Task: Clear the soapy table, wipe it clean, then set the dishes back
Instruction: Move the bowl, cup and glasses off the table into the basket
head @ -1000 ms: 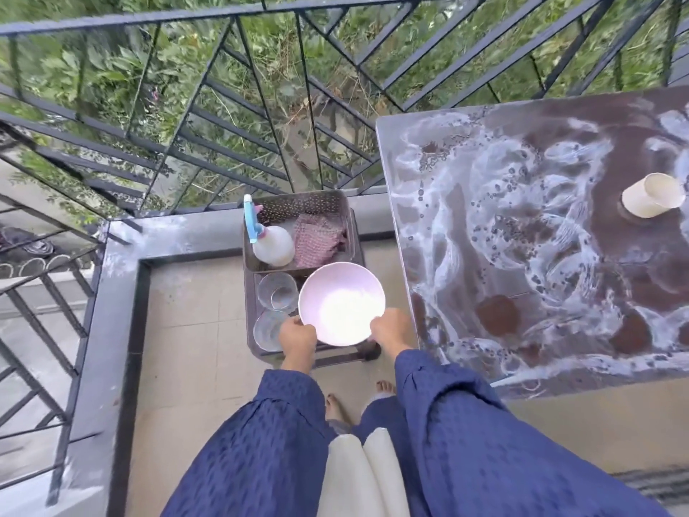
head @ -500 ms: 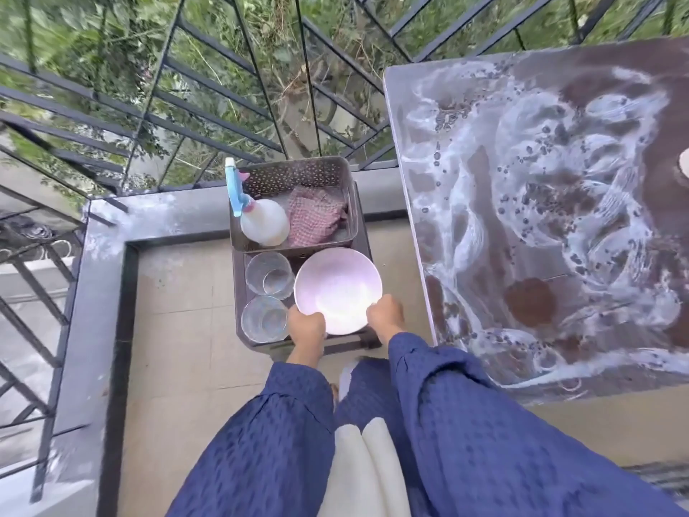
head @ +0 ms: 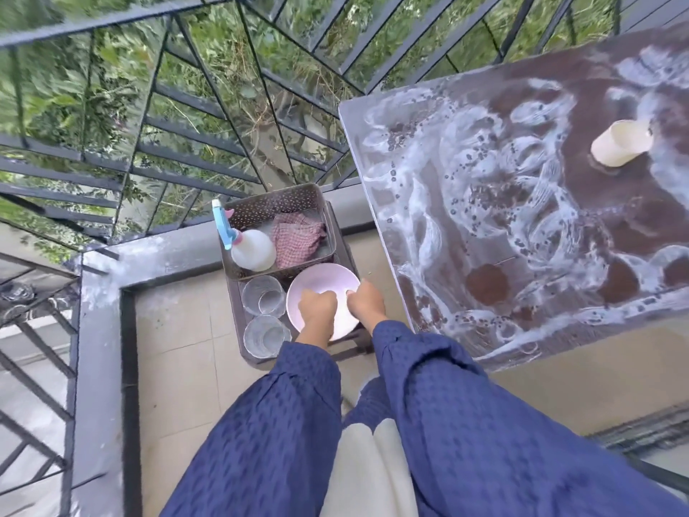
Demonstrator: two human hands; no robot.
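**Progress.** Clearing is nearly done; wiping and resetting are not yet begun.

1. Floor tray (head: 235, 311), left of the table: a dark, slotted plastic rack. It carries two clear glasses (head: 263, 295), rims up, one behind the other. Both are smooth, thin-walled and cylindrical.
2. Basket (head: 276, 203), at the far end of the tray: brown perforated plastic, rectangular. It contains a spray bottle (head: 253, 248) with a translucent white rounded body and a blue trigger head, lying tilted. Beside it lies a checked cloth (head: 298, 238), soft, woven and crumpled. Judged to be the wiping cloth, it is unused.
3. Pink bowl (head: 321, 281): round, shallow, with a smooth matte finish. It sits in the tray, to the right of the glasses and just in front of the basket. Whether it rests fully on the tray cannot be told.
4. Left hand (head: 317, 307) and right hand (head: 367, 301): both grip the near part of the bowl, fingers curled over it, knuckles upward. The sleeves are blue textured fabric.
5. Table (head: 421, 188): a flat, dark brown rectangular top, coated with white soap foam (head: 423, 233) in swirls and bubbles. Bare round patches in the foam mark where items stood.
6. Cup (head: 620, 143): cream, smooth, tapered, upright on the far right of the table. It is the one item in view left to clear.

**Remaining steps.** Release the bowl, remove the cup, wipe off the foam, return the dishes.
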